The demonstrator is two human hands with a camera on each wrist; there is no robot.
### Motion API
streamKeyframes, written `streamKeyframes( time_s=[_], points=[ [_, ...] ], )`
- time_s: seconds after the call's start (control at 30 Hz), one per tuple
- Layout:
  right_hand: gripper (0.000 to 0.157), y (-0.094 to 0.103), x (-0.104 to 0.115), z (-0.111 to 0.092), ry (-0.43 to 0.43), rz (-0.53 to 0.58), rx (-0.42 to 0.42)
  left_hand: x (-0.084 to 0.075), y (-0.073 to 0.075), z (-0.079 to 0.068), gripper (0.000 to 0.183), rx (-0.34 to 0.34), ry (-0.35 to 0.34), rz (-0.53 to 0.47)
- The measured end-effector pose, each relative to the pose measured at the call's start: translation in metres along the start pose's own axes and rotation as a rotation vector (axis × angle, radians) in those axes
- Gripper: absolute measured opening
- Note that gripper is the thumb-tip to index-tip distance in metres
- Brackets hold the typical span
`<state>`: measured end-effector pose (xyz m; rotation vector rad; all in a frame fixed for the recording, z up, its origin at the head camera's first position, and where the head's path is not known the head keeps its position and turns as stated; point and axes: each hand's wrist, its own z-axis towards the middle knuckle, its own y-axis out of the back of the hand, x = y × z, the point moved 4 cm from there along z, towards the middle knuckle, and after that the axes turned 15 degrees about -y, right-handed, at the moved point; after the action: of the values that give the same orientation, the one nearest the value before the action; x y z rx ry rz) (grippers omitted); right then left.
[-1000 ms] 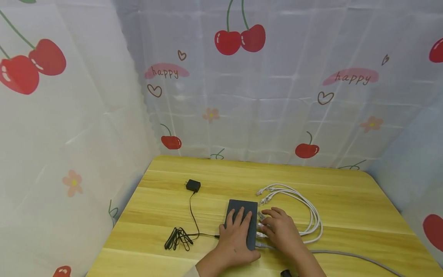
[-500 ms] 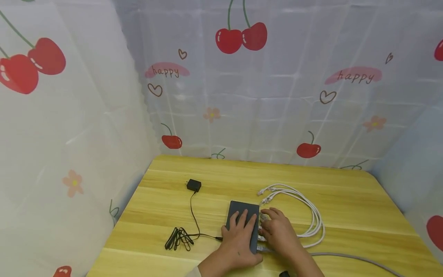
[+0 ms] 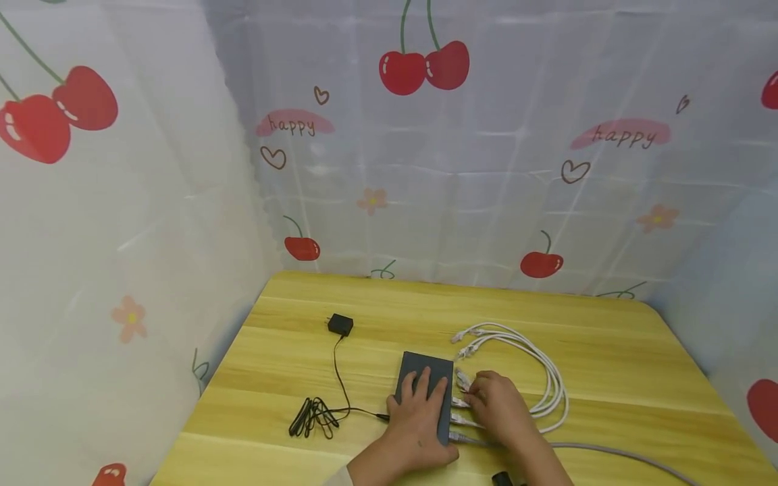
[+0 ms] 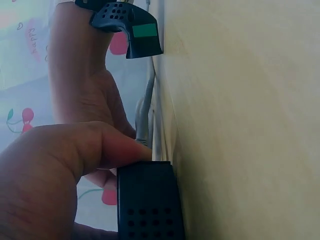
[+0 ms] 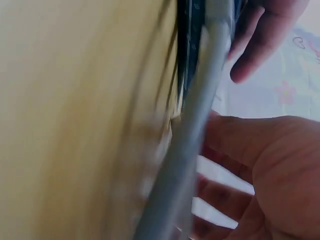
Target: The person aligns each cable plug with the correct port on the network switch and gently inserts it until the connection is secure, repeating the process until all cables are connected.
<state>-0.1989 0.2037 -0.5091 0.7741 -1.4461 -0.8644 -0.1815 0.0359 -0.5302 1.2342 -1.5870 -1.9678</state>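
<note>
On the table lies a dark flat network switch [image 3: 428,360]. My left hand [image 3: 419,426] rests spread over its top, fingers fairly straight, the thumb at its near right corner. In the left wrist view the thumb [image 4: 112,147] lies along the switch's edge by a grey cable. To the right, my right hand [image 3: 500,408] pinches a white network cable behind its plug [image 3: 463,381]; the plug stands just off the switch's right side. Below it, white plugs [image 3: 459,419] and a grey cable's plug [image 3: 457,437] sit at that same side. The right wrist view is partly blurred.
White network cables [image 3: 550,368] loop to the right, with loose plugs [image 3: 467,352] beyond the switch. At the left, a black power adapter [image 3: 340,325] has a bundled cord [image 3: 313,417] leading to the switch. A black object [image 3: 502,479] lies at the near edge.
My right hand has drawn slightly right, leaving the plug it pinches more exposed. The left hand has stayed on the switch, which has shifted only slightly in view.
</note>
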Motion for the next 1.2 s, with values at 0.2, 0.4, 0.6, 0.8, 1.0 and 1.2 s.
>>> streamKeyframes(
  time_s=[0.2, 0.4, 0.6, 0.8, 1.0, 1.2],
  points=[
    [0.029, 0.005, -0.006, 0.003, -0.104, -0.062, -0.008, -0.001, -0.002, -0.001, 0.097, 0.034, 0.006, 0.023],
    [0.023, 0.005, -0.008, 0.004, -0.113, -0.087, -0.027, -0.003, -0.002, -0.001, 0.095, 0.046, 0.017, 0.043],
    [0.014, 0.005, -0.006, 0.005, -0.075, -0.105, -0.040, -0.002, -0.003, 0.000, 0.095, 0.050, 0.028, 0.056],
    [0.018, 0.005, -0.007, 0.003, -0.076, -0.097, -0.096, -0.001, -0.004, 0.001, 0.097, 0.047, 0.049, 0.080],
    [0.012, 0.010, 0.000, -0.002, 0.067, -0.120, -0.228, -0.001, -0.002, 0.001, 0.092, 0.008, 0.038, 0.055],
    [0.011, 0.011, 0.005, -0.008, 0.189, -0.111, -0.260, 0.003, 0.010, 0.007, 0.079, -0.148, -0.018, -0.039]
  ],
)
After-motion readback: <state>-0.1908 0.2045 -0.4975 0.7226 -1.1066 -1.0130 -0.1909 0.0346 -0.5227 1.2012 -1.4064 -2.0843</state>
